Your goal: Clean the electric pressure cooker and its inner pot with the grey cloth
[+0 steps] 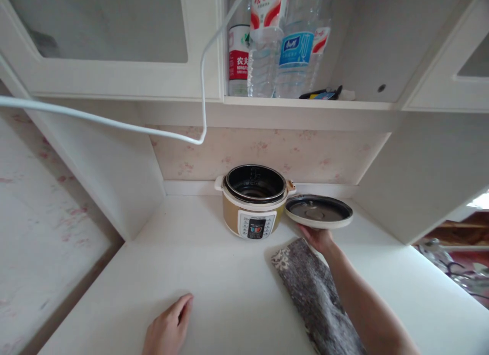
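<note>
A gold and white electric pressure cooker (232, 212) stands on the white counter near the back wall, its top uncovered. Its black inner pot (255, 184) is visible inside, with markings on the wall. To the right of the cooker, my right hand (316, 237) grips the cooker lid (319, 211) from below. The lid's dark underside faces up, and its left edge is close beside the cooker. My left hand (168, 324) rests at the front of the counter with fingers curled and nothing visible in it.
A folded grey patterned cloth (315, 294) lies under my right forearm. Several plastic bottles (263, 59) stand in the open cabinet above. A white cable (153, 132) hangs across the upper left. Side panels (412, 176) flank the counter (214, 278).
</note>
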Tool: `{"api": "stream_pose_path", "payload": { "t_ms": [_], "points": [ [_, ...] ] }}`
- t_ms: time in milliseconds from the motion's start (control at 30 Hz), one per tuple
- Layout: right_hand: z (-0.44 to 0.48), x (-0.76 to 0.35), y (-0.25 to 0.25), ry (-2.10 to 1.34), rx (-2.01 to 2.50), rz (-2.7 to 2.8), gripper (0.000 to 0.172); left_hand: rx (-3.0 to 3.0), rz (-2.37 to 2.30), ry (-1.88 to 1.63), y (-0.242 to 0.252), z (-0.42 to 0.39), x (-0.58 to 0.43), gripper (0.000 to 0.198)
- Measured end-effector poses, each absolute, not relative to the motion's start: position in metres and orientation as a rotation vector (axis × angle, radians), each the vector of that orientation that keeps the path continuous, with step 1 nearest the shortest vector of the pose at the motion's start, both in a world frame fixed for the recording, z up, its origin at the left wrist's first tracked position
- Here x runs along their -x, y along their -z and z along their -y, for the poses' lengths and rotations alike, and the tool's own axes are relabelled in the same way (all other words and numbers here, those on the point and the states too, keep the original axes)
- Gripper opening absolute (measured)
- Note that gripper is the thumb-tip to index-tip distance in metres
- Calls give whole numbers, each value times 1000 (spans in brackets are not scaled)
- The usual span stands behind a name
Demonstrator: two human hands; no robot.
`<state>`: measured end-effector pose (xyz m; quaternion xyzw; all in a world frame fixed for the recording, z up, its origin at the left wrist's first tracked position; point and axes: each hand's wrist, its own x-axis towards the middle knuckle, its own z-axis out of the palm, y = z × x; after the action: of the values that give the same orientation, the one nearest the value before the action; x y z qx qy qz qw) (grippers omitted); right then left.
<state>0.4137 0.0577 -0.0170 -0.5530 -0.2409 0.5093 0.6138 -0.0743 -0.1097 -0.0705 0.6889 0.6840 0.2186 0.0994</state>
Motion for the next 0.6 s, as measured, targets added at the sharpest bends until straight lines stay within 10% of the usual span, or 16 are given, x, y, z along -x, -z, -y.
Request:
{"api": "stream_pose_path", "payload": {
  "t_ms": [200,600],
  "points": [
    [-65,-400,-4,-1214,1044,497,46,-2038,-2035,-588,68,109,74,31],
    [-80,-431,30,-1265,1093,182,26,-2041,-2007,-612,70,110,75,31]
  ]
}}
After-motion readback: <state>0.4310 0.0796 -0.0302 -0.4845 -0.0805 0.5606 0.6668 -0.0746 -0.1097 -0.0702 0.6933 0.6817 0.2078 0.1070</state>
